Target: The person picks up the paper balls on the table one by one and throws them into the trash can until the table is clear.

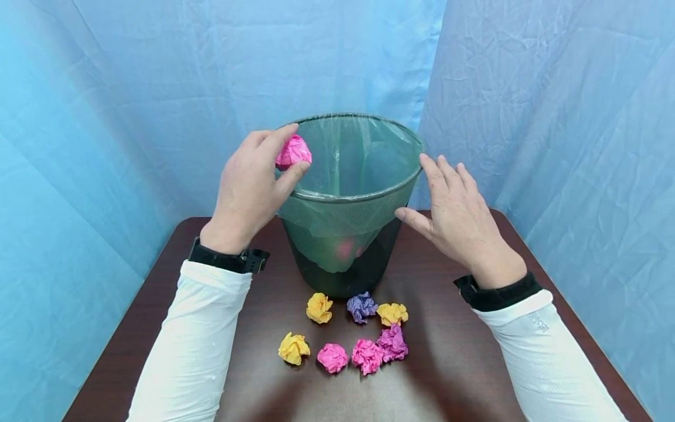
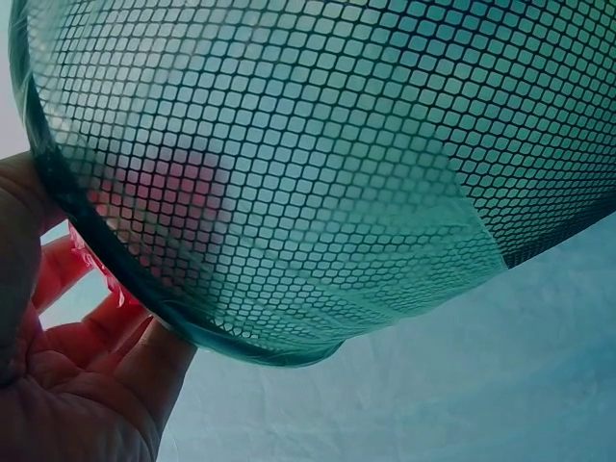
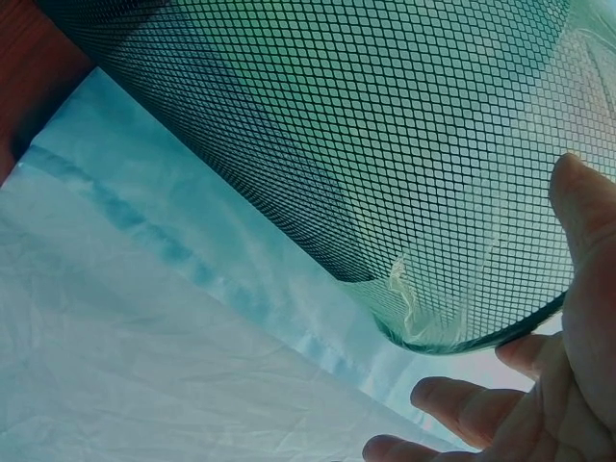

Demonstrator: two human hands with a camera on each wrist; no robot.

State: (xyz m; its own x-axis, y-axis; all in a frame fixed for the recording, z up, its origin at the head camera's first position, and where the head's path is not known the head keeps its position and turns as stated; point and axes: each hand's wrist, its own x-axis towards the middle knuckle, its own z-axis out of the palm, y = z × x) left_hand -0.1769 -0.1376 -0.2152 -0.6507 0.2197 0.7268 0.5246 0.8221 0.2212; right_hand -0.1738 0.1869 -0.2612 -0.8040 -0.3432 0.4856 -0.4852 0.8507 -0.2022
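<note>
1. Pinching a pink paper ball (image 1: 295, 152) between thumb and fingers, the left hand (image 1: 245, 181) holds it at the left rim of a mesh bin (image 1: 364, 281); the right hand (image 1: 459, 217) grasps nothing, fingers extended at the right rim;
2. The ball is crumpled and roundish; a thin, translucent green plastic liner (image 1: 327, 225) folds over the rim;
3. Seven more crumpled balls (image 1: 333, 358) lie near on the brown table (image 1: 263, 387); mesh partly veils the held one from the left wrist view.
</note>
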